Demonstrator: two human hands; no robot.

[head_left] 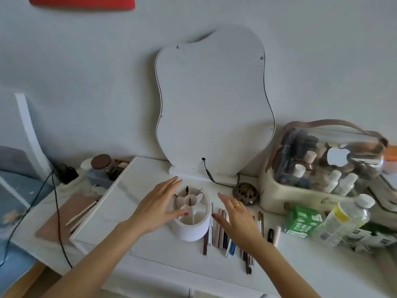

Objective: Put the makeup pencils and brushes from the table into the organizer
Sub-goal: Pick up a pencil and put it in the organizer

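Head camera view, looking down at a white dressing table [133,190] set against a pale wall, with a wavy-edged mirror [212,100] standing at the back.

A round white organizer [194,224] with divided compartments sits in the middle of the table. Only a few thin items stand in its far compartments and centre tube; the near compartments look empty.

The left hand [156,203] is spread open, fingers straight, resting against the organizer's left rim and holding nothing. The right hand [236,218], wearing a ring, is also open and flat, hovering over the makeup pencils and brushes [217,233], gripping none.

Those pencils and brushes lie in a loose row on the table just right of the organizer, some hidden under the right hand; a few more lie farther right. Two slim sticks [81,214] rest on a brown board at far left.

Judged from this, the task has barely begun: most pieces are left to gather.

A clear cosmetics bag [322,164] stands at right.
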